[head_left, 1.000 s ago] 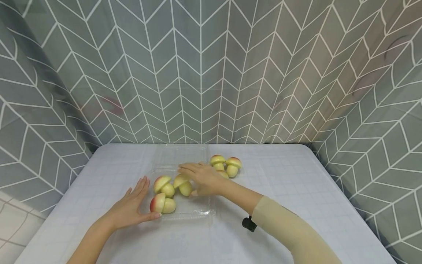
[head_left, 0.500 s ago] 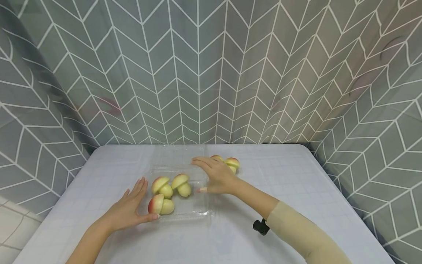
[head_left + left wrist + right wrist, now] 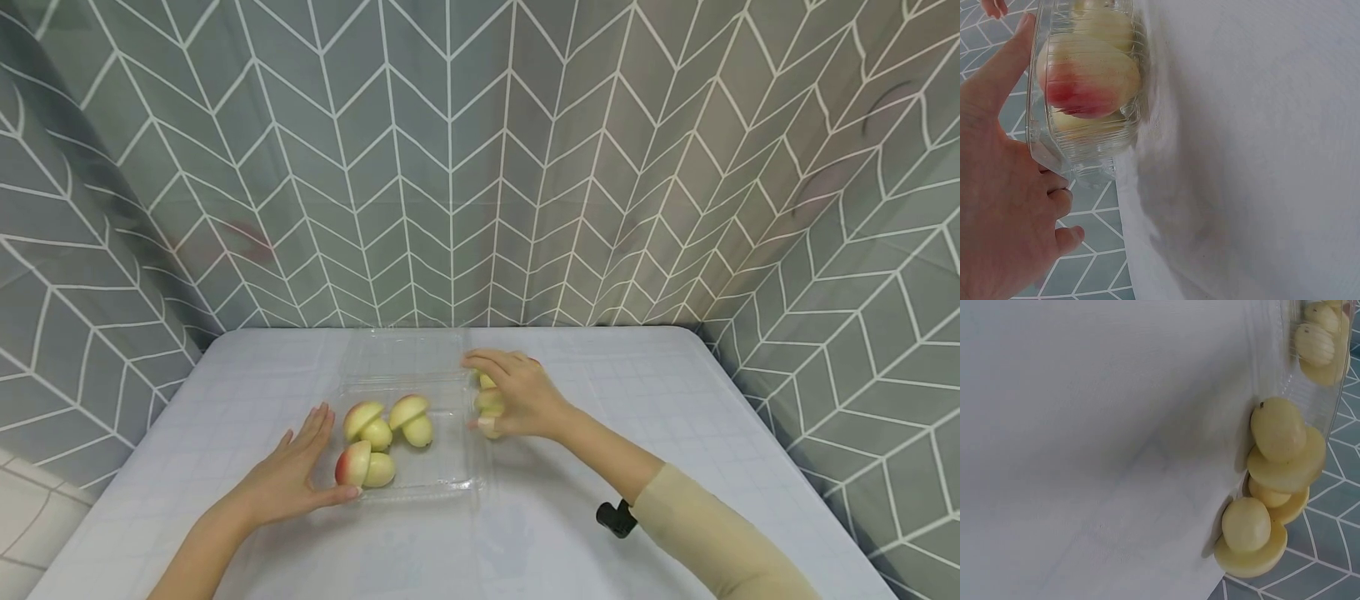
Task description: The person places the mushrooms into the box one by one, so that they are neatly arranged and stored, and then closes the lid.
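Note:
Three yellow toy mushrooms with red-tinged caps, one of them the front mushroom (image 3: 365,467), lie in a clear plastic clamshell box (image 3: 450,483). My left hand (image 3: 281,479) rests along the box's left side, fingers extended and thumb at the front corner; the left wrist view shows a red-blushed cap (image 3: 1088,78) through the wall. Right of the box, my right hand (image 3: 525,398) arches over a mushroom (image 3: 489,402), fingers beyond it and thumb on the near side. Three mushrooms outside the box, including the nearest mushroom (image 3: 1282,444), show in the right wrist view; no right fingers appear there.
The box's clear lid (image 3: 405,350) lies folded back toward the far edge of the white-covered table (image 3: 637,392). Behind and beside the table hangs a grey patterned curtain (image 3: 480,167). A small black device (image 3: 617,518) sits at the right sleeve.
My right hand has drawn back from over the box to the mushrooms on its right, uncovering the third mushroom inside. The left hand stays at the box's left side.

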Demonstrator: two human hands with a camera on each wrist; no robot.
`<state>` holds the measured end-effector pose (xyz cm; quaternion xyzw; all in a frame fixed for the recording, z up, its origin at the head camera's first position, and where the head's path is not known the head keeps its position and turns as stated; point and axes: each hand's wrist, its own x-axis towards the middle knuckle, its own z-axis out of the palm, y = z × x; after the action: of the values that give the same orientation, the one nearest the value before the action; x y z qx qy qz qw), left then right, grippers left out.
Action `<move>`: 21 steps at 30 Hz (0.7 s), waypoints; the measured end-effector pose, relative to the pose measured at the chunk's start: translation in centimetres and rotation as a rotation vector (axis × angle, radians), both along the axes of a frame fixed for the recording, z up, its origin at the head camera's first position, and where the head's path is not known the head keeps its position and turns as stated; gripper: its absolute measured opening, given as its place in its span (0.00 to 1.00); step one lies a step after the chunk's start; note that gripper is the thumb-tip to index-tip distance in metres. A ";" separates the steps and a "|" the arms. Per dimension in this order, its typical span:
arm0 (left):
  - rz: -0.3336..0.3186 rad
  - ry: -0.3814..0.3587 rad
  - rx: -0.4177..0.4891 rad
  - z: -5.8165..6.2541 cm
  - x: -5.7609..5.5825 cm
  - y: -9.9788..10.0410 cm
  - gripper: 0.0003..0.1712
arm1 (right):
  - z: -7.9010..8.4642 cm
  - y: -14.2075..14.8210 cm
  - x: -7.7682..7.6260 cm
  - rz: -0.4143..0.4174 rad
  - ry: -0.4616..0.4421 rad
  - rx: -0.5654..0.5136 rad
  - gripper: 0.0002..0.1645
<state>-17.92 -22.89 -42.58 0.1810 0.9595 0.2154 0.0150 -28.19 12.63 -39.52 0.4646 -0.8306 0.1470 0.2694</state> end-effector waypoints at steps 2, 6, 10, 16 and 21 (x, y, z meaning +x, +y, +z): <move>0.001 0.001 0.000 0.0 0.0 0.0 0.68 | 0.0 0.3 -0.1 0.005 0.009 -0.012 0.52; -0.002 0.002 0.004 -0.1 0.0 -0.1 0.68 | 0.2 0.9 -0.1 0.016 0.019 -0.028 0.52; -0.006 0.001 0.007 -0.3 0.0 -0.1 0.68 | 0.4 1.6 0.1 0.032 0.028 -0.077 0.50; -0.009 0.005 -0.001 -0.2 0.0 -0.1 0.68 | 1.0 2.8 0.7 0.031 0.025 -0.152 0.48; -0.011 0.013 -0.009 0.0 0.0 0.0 0.68 | 0.9 3.7 1.0 0.011 0.016 -0.159 0.49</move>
<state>-17.95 -22.88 -42.56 0.1878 0.9595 0.2099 0.0108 -27.19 16.31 -38.57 0.4475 -0.8115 0.2104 0.3114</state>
